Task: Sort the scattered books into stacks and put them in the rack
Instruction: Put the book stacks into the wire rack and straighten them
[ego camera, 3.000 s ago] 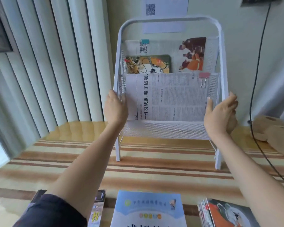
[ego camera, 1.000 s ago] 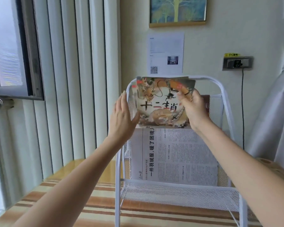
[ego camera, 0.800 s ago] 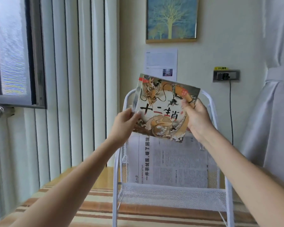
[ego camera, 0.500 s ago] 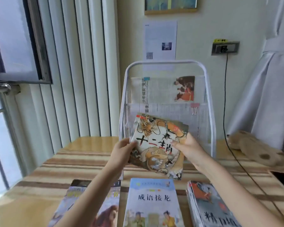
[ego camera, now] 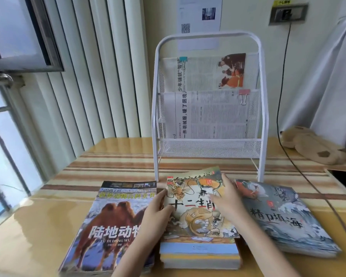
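Dragon-cover book [ego camera: 198, 208] lies on top of the middle stack [ego camera: 200, 254] on the striped surface [ego camera: 112, 168], in front of the white rack [ego camera: 208, 144]. Left hand [ego camera: 158, 208] grips its left edge; right hand [ego camera: 227, 200] lies flat on the cover, fingers straight. Camel book [ego camera: 110, 222] on the left, wave-cover book [ego camera: 282, 218] on the right.

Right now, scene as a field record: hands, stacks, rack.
left hand: holds left edge of dragon book
right hand: fingers flat on dragon book's cover
dragon book: atop middle stack
camel book: tops left stack
wave book: tops right stack
rack: upright behind stacks, holds two clipped newspapers
table: striped, also bears plush toy
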